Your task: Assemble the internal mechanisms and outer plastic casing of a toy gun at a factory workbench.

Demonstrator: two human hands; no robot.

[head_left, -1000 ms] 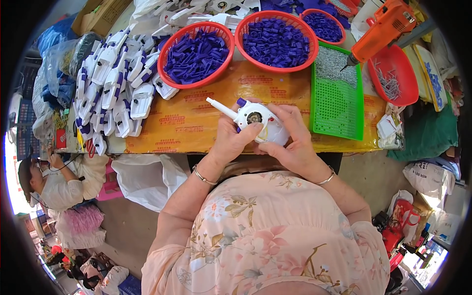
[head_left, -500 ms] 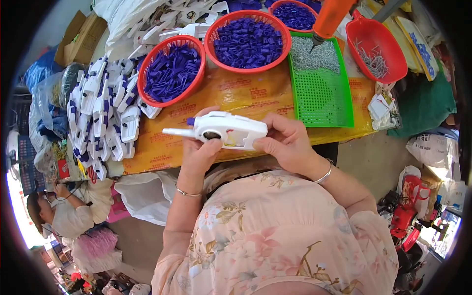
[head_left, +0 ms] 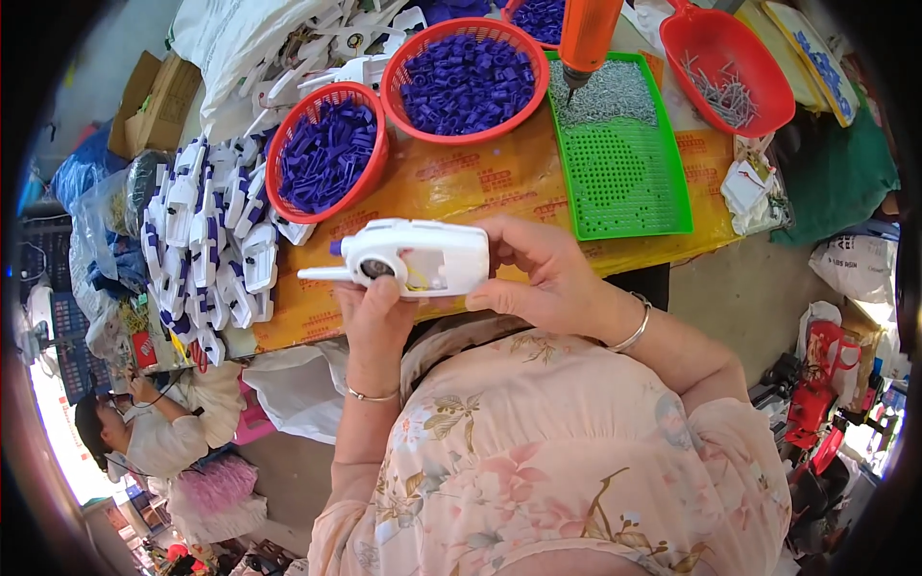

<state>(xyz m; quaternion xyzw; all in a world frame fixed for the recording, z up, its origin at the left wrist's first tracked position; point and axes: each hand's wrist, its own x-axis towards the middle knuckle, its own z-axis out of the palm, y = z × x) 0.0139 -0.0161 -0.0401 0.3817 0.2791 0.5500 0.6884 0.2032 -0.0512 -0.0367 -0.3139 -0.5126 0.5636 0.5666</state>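
Observation:
Both hands hold a white plastic device housing (head_left: 459,242) above the near edge of the table. It has a thin prong at its left end, a small purple-blue part, a round dark opening and a cut-out with yellow and red wire inside. My left hand (head_left: 373,322) grips the prong end from below, its thumb beside the round opening; the other fingers are mostly hidden behind. At the opposite end, my right hand (head_left: 543,278) pinches the housing with the thumb below and the fingers behind.
Similar white housings (head_left: 216,240) lie heaped at the left. Red baskets (head_left: 384,144) of purple-blue parts stand behind. A green tray (head_left: 629,182) of small screws sits to the right, under an orange power screwdriver (head_left: 588,38). Beyond is a red scoop (head_left: 768,67). A person (head_left: 168,422) sits far left.
The housing and both hands have shifted slightly left in view, and the housing has turned so its cut-out side shows more. Both hands keep their hold.

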